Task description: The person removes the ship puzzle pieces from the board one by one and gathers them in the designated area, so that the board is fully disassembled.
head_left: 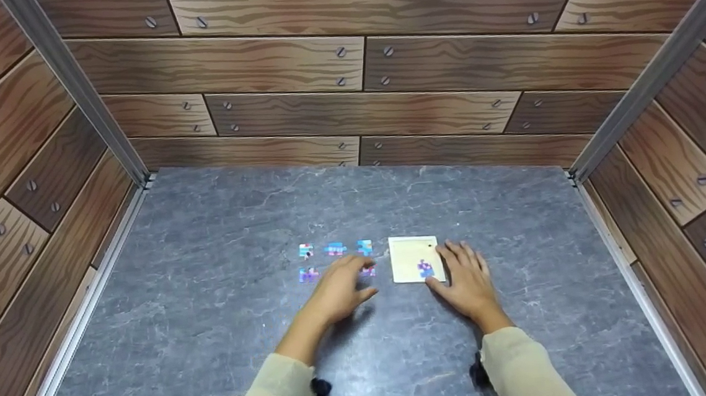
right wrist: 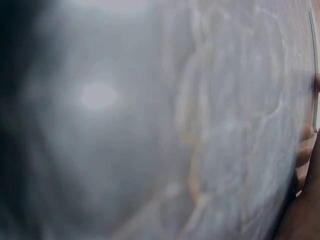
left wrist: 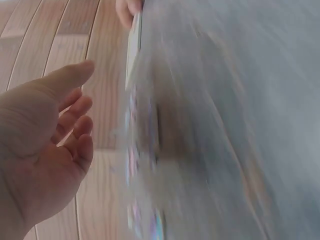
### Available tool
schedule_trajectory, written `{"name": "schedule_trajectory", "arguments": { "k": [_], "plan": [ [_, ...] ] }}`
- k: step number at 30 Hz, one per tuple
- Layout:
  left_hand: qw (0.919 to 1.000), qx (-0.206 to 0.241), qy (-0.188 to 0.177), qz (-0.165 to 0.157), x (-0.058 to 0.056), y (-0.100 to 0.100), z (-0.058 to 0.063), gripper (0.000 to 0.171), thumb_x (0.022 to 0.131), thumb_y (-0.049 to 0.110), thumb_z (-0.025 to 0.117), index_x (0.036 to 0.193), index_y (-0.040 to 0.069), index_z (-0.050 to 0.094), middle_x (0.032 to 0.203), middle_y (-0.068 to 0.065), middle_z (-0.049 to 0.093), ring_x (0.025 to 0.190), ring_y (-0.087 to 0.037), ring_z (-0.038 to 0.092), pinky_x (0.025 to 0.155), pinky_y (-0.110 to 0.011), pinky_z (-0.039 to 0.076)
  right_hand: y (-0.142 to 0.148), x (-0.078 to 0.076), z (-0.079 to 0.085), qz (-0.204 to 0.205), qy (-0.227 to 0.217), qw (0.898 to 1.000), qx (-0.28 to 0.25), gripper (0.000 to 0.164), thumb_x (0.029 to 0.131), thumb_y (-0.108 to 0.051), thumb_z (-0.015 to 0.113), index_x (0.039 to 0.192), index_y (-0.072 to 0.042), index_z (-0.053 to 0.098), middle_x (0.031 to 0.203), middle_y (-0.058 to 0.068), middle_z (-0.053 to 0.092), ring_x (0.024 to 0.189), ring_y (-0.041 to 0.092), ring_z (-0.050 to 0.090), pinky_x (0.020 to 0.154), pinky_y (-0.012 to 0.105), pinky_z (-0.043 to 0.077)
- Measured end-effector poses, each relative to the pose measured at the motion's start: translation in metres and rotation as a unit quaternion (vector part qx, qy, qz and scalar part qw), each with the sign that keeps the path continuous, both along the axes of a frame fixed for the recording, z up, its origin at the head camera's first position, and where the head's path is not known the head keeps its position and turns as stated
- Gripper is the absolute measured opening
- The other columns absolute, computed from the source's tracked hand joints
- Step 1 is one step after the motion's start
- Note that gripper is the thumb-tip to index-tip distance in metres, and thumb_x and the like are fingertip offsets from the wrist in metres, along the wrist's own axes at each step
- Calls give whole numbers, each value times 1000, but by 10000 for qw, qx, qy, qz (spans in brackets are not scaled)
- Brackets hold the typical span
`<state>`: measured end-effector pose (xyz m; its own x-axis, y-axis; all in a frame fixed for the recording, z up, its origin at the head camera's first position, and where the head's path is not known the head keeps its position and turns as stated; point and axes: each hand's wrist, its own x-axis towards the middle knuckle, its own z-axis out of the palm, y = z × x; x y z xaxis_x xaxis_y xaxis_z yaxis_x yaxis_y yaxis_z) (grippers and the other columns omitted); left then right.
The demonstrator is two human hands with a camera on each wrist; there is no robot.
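My left hand [head_left: 336, 291] hovers over the lower right of a group of loose jigsaw pieces. In the left wrist view its thumb and loosely bent fingers stand apart with nothing between them. Under its fingertips a jigsaw piece [head_left: 368, 272] is partly covered. Spread along the right side of a pale puzzle tray [head_left: 406, 259], my right hand [head_left: 467, 282] touches the edge, thumb at the lower right corner. A purple and blue patch of jigsaw [head_left: 425, 269] lies in the tray's lower right. The right wrist view is mostly blurred tabletop, with a few fingers at its right edge.
Other loose pieces lie left of the tray: a top row with a left piece [head_left: 306, 250], a middle piece [head_left: 335, 249] and a right piece [head_left: 364, 247], and a purple piece [head_left: 309, 275] below. Wood-patterned walls [head_left: 281, 60] enclose the grey marbled table [head_left: 211, 307].
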<state>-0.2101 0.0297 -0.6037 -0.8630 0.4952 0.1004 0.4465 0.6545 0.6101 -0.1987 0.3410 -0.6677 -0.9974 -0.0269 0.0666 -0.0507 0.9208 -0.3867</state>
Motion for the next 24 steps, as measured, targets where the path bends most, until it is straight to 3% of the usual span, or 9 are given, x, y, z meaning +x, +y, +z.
{"name": "schedule_trajectory", "arguments": {
  "k": [4, 9, 17, 24],
  "plan": [
    [9998, 27, -109, -173, -10, 38, 1, 46, 100, 26, 79, 143, 13, 66, 140, -7, 67, 129, -25, 67, 114, -43, 54, 1, 1, 0, -9, -17, 10000, 3, 84, 98, -62, 66, 165, -16, 44, 175, 17, 38, 166, 47, 24, 134, 69, 13],
    [9992, 126, -248, -281, -25, 72, -7, 41, 102, 23, 76, 141, 15, 67, 136, -7, 65, 110, -18, 69, 101, -35, 58, -1, 1, -2, -12, 108, 9999, -24, 82, 97, -60, 69, 163, -16, 47, 173, 17, 41, 165, 46, 26, 133, 69, 14],
    [9979, 197, -488, -374, -37, 92, -26, 38, 103, 20, 75, 139, 12, 68, 126, -8, 63, 90, -7, 56, 89, -26, 54, -5, 1, -1, 63, 207, 9998, -37, 82, 96, -60, 69, 162, -16, 49, 172, 15, 43, 164, 46, 29, 133, 69, 17],
    [9982, -303, -385, -344, -42, 106, -33, 36, 100, 28, 79, 135, 20, 75, 128, -8, 65, 106, -18, 66, 98, -32, 57, 0, 2, 0, 30, 148, 9999, 11, 83, 96, -62, 69, 162, -16, 49, 173, 15, 42, 164, 46, 28, 133, 69, 16]
  ]
}}
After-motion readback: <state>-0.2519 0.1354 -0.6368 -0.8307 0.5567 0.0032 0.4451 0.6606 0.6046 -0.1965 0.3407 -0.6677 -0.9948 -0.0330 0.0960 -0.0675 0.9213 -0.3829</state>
